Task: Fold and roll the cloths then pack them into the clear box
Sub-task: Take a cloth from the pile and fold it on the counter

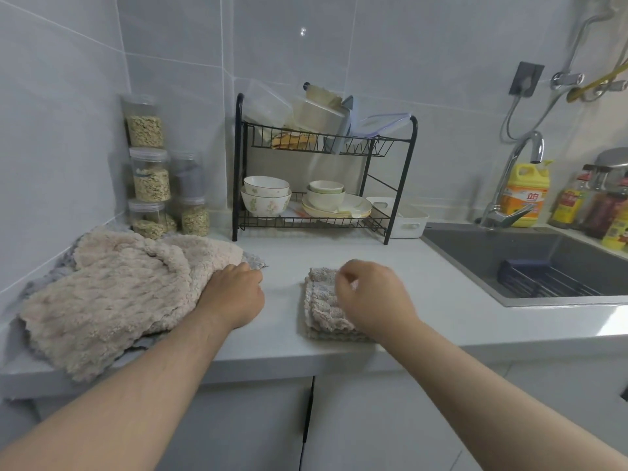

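In the head view, a white kitchen counter [282, 321] runs from the tiled wall on the left to a dark grey sink [530, 263] on the right. On the left part of the counter lies a pile of fluffy beige cloths [112, 294], loose and not folded, with the edge of a grey cloth [255, 261] showing from under it.

The left hand [234, 297] rests on the right edge of this pile. Its fingers are curled down and closed on the beige fabric near the grey edge, so it seems to grip the pile.

Near the front edge of the counter, to the right of the pile and apart from it, lies a small folded cloth in beige and grey [323, 311], flat, in several layers. The right hand [370, 297] is over it. The fingers are bent and drawn together loosely; the hand is a little blurred, and I cannot tell if it pinches the cloth or only touches it.

Behind, against the wall, stands a black wire dish rack with two levels [323, 171], with white bowls and plates below and clear plastic containers [272, 107] above. Left of it are stacked clear jars of grain [149, 171]. Beside the sink stand a chrome tap [516, 178] and a yellow detergent bottle [525, 195].
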`<state>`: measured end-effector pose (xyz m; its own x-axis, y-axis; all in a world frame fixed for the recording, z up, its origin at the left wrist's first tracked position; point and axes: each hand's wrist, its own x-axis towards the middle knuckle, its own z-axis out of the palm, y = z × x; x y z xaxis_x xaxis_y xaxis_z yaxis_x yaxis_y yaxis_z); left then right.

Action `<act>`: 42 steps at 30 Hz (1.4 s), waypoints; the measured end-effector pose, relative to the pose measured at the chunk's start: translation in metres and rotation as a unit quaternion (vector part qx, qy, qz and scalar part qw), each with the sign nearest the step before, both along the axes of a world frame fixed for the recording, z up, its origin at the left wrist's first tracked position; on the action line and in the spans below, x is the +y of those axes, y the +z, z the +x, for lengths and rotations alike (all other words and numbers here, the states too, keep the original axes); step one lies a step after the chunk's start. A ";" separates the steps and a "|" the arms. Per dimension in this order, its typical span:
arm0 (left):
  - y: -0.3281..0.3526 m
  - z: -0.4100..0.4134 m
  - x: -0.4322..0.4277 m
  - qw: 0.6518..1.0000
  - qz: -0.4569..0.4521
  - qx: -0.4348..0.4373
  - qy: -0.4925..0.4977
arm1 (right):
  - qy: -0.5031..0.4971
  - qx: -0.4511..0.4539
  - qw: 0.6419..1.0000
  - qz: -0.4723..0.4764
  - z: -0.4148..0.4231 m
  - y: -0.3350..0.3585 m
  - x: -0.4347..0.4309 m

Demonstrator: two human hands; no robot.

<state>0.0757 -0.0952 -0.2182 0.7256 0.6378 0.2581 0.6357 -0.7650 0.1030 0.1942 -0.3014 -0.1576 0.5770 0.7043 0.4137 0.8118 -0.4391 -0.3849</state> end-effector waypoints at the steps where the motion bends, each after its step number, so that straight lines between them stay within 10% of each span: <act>1: -0.001 0.001 0.001 1.000 0.001 -0.003 0.001 | -0.067 -0.001 0.997 -0.032 0.013 0.000 -0.004; 5: 0.000 0.000 -0.001 1.000 0.006 -0.006 0.005 | -0.155 0.126 0.960 -0.197 0.043 -0.010 -0.006; 15: 0.054 0.031 -0.047 0.933 -0.279 -0.178 -0.137 | 0.146 0.260 0.953 0.057 0.053 0.004 0.000; 25: 0.031 0.040 -0.053 0.668 -0.654 -0.345 -0.081 | 0.124 0.583 0.780 0.192 0.075 -0.030 -0.004; 32: 0.018 0.046 -0.054 0.708 -0.594 -0.375 -0.071 | 0.123 0.477 0.847 0.199 0.070 -0.041 -0.001; 42: 0.019 0.049 -0.052 0.686 -0.607 -0.395 -0.076 | 0.127 0.512 0.824 0.210 0.067 -0.037 -0.004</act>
